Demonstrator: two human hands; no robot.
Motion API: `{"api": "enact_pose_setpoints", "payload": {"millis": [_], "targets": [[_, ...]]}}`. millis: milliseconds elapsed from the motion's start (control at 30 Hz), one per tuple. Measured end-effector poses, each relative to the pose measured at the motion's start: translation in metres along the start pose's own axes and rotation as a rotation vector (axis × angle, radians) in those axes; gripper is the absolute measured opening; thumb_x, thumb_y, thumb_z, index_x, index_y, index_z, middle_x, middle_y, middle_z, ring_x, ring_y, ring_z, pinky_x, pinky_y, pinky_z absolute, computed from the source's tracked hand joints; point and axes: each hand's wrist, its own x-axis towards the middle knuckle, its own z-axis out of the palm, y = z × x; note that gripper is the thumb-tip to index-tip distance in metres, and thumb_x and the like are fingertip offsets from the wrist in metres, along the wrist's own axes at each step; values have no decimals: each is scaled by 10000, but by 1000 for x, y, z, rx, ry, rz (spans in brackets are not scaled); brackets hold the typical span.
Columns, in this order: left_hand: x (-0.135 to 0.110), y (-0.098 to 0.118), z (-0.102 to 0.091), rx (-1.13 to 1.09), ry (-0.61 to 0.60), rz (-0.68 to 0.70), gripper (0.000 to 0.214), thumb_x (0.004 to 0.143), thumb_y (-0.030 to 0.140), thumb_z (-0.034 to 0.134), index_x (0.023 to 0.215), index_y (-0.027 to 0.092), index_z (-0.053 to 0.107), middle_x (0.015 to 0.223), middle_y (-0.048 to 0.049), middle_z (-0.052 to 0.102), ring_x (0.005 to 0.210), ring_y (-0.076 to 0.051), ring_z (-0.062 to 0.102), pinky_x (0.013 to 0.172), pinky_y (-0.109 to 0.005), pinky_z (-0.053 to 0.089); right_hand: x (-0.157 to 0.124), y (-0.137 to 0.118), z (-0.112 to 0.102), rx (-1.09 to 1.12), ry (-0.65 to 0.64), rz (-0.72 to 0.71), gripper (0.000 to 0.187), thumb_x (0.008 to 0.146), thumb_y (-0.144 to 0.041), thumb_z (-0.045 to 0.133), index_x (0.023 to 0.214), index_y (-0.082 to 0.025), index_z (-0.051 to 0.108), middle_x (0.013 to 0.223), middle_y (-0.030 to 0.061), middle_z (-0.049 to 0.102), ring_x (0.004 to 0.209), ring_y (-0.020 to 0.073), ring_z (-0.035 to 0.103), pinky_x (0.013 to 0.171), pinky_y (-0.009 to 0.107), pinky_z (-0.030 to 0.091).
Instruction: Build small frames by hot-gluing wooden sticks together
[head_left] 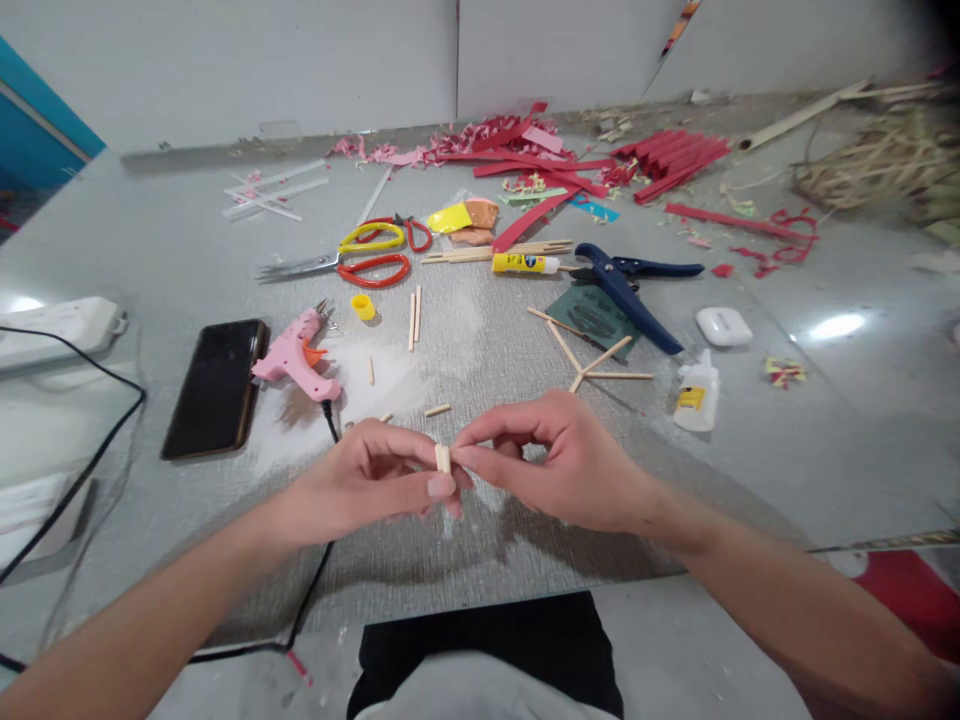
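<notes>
Between the thumb and fingers of my left hand (375, 475) stands a small bundle of short wooden sticks (442, 459), side by side and upright. The thumb and forefinger of my right hand (562, 460) are pinched together at the bundle's right edge; what lies between those fingertips is mostly hidden. Just beyond the hands, a short stick piece (437, 410) lies on the table. A branched figure of joined sticks (583, 373) rests past my right hand. The pink glue gun (298, 358) lies beyond my left hand, its black cable running under that arm.
A phone (215, 388) and a white power strip (64, 330) are at the left. Scissors (367, 255), a glue stick (523, 263) and blue-handled pruners (630, 290) lie farther back. A glue bottle (697, 395) stands at the right. Red paper strips (679, 162) are heaped near the wall.
</notes>
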Motion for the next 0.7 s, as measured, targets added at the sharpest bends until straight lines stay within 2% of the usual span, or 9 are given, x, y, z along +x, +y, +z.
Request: {"api": "enact_pose_setpoints", "payload": {"millis": [100, 200, 333, 433, 700], "targets": [[1, -2, -2, -84, -82, 4, 156, 964, 359, 781, 960, 219, 851, 822, -33, 791, 632, -69, 584, 553, -132, 453, 0, -2, 0, 31, -5, -8, 224, 934, -321, 695, 895, -137, 816, 525, -56, 524, 465, 59, 361, 432, 198, 284], [2, -3, -4, -83, -109, 10, 177, 982, 365, 763, 953, 211, 845, 861, -37, 787, 669, -70, 599, 592, -137, 467, -1, -3, 1, 67, -18, -1, 211, 936, -307, 694, 914, -140, 820, 516, -60, 533, 444, 56, 381, 416, 193, 283], [1, 0, -3, -8, -119, 11, 190, 1004, 367, 731, 1016, 221, 852, 922, -49, 781, 755, -99, 645, 637, -155, 503, -1, -3, 2, 87, -17, -15, 210, 938, -314, 710, 944, -145, 835, 537, -44, 597, 445, 57, 404, 408, 187, 296], [1, 1, -3, 33, -115, 25, 199, 1016, 356, 713, 1089, 234, 853, 875, -41, 753, 772, -112, 648, 640, -158, 506, -1, -2, 2, 72, -18, -29, 219, 942, -317, 710, 939, -143, 844, 597, -14, 669, 470, 60, 424, 420, 187, 322], [0, -2, -4, 9, -83, 57, 185, 1011, 335, 716, 1056, 217, 851, 832, -46, 752, 745, -127, 651, 642, -193, 519, -2, 0, 2, 78, -32, -53, 232, 925, -328, 736, 985, -146, 867, 604, 1, 683, 474, 63, 415, 417, 194, 307]]}}
